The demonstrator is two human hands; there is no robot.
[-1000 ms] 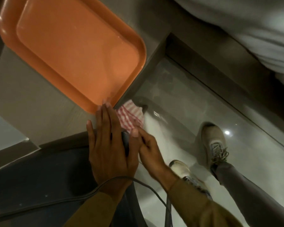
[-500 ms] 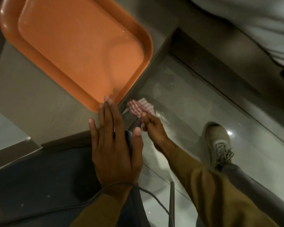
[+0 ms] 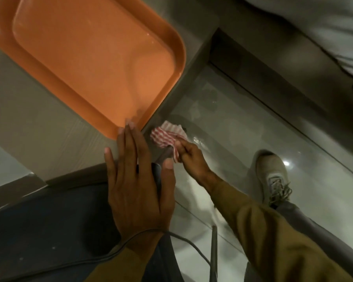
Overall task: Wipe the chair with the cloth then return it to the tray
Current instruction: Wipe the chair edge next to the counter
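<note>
Beside the table's near corner, my right hand is pinched shut on the red-and-white striped cloth, fingers bunched around one end while the rest of the fabric fans out loose above the floor. It hangs just off the table edge, close to the tray but not over it and not touching it. My left hand lies flat and spread, fingers together and thumb out, palm pressed on the dark chair near its edge; it grips nothing, and its fingertips reach up to the tray's nearest rim.

As for progress, I judge the wiping to be under way or near its end: the cloth is at the chair's edge, down past the seat, though I cannot tell from this angle whether it is touching any part of the chair right now. The return step is clearly not done.

The orange tray is the only container I can see, and it holds nothing: its bottom is bare. What is left, as I read it, is to finish any remaining strokes, then lift the cloth up over the rim and lay it inside.
</note>
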